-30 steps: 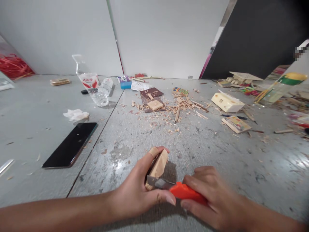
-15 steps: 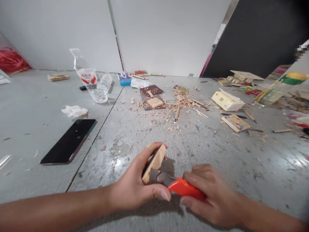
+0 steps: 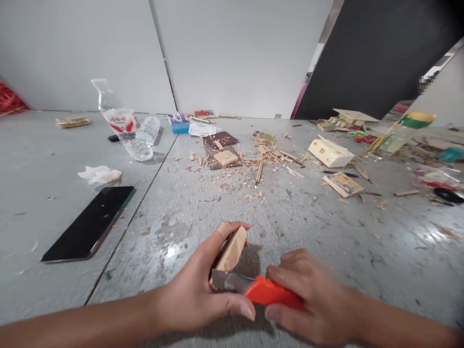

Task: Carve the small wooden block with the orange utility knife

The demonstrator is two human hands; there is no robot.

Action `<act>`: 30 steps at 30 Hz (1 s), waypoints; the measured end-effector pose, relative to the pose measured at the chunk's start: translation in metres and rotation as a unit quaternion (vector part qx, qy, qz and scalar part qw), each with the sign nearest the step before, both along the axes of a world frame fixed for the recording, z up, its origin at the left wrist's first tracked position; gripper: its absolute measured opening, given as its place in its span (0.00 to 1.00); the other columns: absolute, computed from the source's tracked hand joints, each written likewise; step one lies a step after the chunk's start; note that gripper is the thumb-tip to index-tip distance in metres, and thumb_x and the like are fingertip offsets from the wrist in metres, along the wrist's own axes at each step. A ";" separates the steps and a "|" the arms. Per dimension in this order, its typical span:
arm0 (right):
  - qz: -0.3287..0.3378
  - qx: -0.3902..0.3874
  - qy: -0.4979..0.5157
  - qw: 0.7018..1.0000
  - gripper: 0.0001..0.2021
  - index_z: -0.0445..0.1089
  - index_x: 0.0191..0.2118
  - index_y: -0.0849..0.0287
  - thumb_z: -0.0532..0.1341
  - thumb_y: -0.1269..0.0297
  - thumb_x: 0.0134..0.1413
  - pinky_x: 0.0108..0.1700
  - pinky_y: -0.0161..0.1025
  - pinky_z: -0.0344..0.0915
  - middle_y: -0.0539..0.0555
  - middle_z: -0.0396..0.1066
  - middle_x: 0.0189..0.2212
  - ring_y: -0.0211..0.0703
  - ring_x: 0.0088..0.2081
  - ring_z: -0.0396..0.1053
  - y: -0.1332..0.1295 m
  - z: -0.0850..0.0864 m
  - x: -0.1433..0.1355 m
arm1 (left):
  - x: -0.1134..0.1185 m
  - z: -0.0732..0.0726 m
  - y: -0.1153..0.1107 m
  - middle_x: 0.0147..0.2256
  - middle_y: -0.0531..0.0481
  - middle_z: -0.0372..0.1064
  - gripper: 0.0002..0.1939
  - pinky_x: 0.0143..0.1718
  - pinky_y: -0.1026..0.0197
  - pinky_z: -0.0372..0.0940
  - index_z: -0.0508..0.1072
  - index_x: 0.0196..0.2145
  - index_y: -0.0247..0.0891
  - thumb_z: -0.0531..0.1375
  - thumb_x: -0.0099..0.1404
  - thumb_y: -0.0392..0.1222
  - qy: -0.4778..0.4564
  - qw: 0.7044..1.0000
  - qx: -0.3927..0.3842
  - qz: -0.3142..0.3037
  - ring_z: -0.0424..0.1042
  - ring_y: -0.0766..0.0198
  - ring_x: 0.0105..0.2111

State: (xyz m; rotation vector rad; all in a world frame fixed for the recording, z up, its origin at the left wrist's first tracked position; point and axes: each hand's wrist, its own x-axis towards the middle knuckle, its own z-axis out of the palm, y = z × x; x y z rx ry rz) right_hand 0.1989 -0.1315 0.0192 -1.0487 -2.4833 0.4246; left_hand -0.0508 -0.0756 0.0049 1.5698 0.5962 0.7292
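My left hand [image 3: 203, 285] is closed around a small wooden block [image 3: 232, 251], with a bandage on its index finger [image 3: 224, 229]. The block is tilted, and its pale cut face points up and to the right. My right hand [image 3: 311, 299] grips the orange handle of a utility knife [image 3: 271, 292]. Its grey blade [image 3: 224, 280] lies across the lower end of the block, close above my left thumb. Part of the block is hidden by my left fingers and the blade.
Wood shavings [image 3: 268, 159] lie around a brown sheet [image 3: 221, 140] and a carving tool [image 3: 259, 174]. On the left are a black phone [image 3: 90, 222], crumpled tissue [image 3: 99, 174] and plastic bottles [image 3: 123, 125]. A cream tissue pack [image 3: 329, 152] and a patterned wooden block [image 3: 343, 183] sit right.
The knife blade has shifted left and down along the block towards its lower end. My view has turned slightly, so the surroundings sit further left.
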 end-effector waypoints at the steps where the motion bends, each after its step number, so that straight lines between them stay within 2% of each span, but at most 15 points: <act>1: 0.002 0.004 0.005 1.000 0.26 0.71 0.37 0.56 0.45 0.45 0.77 0.37 0.43 0.59 0.50 0.70 0.24 0.43 0.26 0.64 0.000 -0.001 0.000 | 0.000 0.000 0.000 0.52 0.45 0.66 0.51 0.46 0.57 0.67 0.61 0.67 0.52 0.76 0.52 0.65 0.001 1.000 0.004 -0.001 0.68 0.54 0.47; 11: 0.005 -0.012 0.032 0.999 0.24 0.74 0.43 0.57 0.48 0.46 0.77 0.39 0.44 0.63 0.54 0.73 0.29 0.46 0.29 0.67 -0.003 -0.009 0.004 | -0.001 -0.004 0.003 0.53 0.46 0.65 0.52 0.49 0.55 0.66 0.61 0.67 0.53 0.77 0.51 0.66 -0.011 1.000 0.007 -0.008 0.68 0.53 0.48; 15: -0.005 -0.012 0.028 1.000 0.26 0.73 0.41 0.56 0.46 0.43 0.76 0.39 0.44 0.61 0.53 0.72 0.27 0.46 0.30 0.67 -0.003 -0.011 0.006 | 0.000 -0.001 0.002 0.53 0.45 0.65 0.50 0.53 0.53 0.66 0.61 0.65 0.50 0.76 0.53 0.65 -0.016 1.000 -0.003 -0.005 0.68 0.52 0.51; 21: 0.001 -0.013 0.004 1.000 0.25 0.71 0.40 0.56 0.46 0.45 0.78 0.38 0.42 0.59 0.50 0.71 0.26 0.44 0.28 0.65 0.002 0.000 0.006 | 0.002 0.004 0.000 0.53 0.43 0.65 0.49 0.52 0.51 0.66 0.60 0.65 0.47 0.75 0.54 0.66 0.007 1.000 -0.012 -0.005 0.68 0.51 0.49; 30: -0.011 0.021 0.007 1.000 0.24 0.68 0.34 0.57 0.48 0.46 0.78 0.34 0.42 0.53 0.48 0.68 0.22 0.41 0.24 0.60 0.004 -0.004 0.004 | 0.000 -0.002 -0.001 0.53 0.44 0.65 0.48 0.55 0.48 0.63 0.60 0.65 0.46 0.72 0.56 0.69 0.030 0.999 0.018 0.031 0.65 0.48 0.52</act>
